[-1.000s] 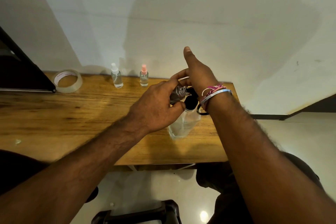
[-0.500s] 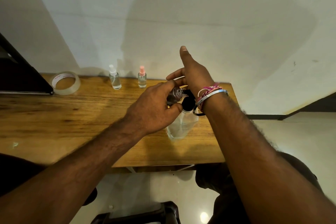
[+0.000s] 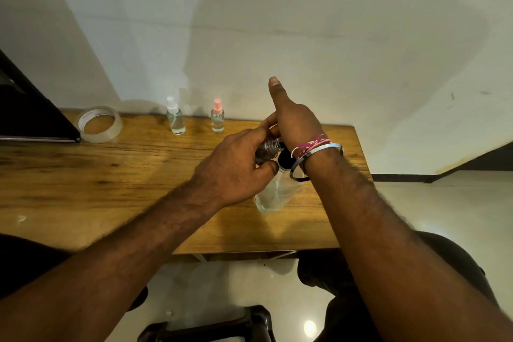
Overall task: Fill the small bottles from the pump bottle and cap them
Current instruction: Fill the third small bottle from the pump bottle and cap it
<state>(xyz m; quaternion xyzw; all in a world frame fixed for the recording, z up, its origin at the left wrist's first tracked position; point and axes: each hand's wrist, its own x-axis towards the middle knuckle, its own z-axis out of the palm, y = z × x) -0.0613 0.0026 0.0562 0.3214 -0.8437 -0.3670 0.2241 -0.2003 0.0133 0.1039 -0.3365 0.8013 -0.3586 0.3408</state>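
Note:
A clear pump bottle [image 3: 273, 194] with a black collar stands near the right end of the wooden table [image 3: 111, 175]. My left hand [image 3: 236, 175] grips a small clear uncapped bottle [image 3: 268, 148], tilted, its threaded neck pointing at the pump's top. My right hand [image 3: 297, 122] rests on the pump head with the thumb straight up; its other fingers and the nozzle are mostly hidden. Two capped small bottles stand at the back edge, one with a white sprayer [image 3: 175, 119], one with a pink sprayer [image 3: 217, 118].
A roll of clear tape [image 3: 100, 123] lies at the back left beside a black slanted object [image 3: 27, 111]. The table's right edge is close to the pump bottle. A dark stool or chair part [image 3: 208, 325] sits on the floor below.
My right hand has sunk a little onto the pump head and drifted slightly left. My left hand keeps the small bottle at the pump in the same pose.

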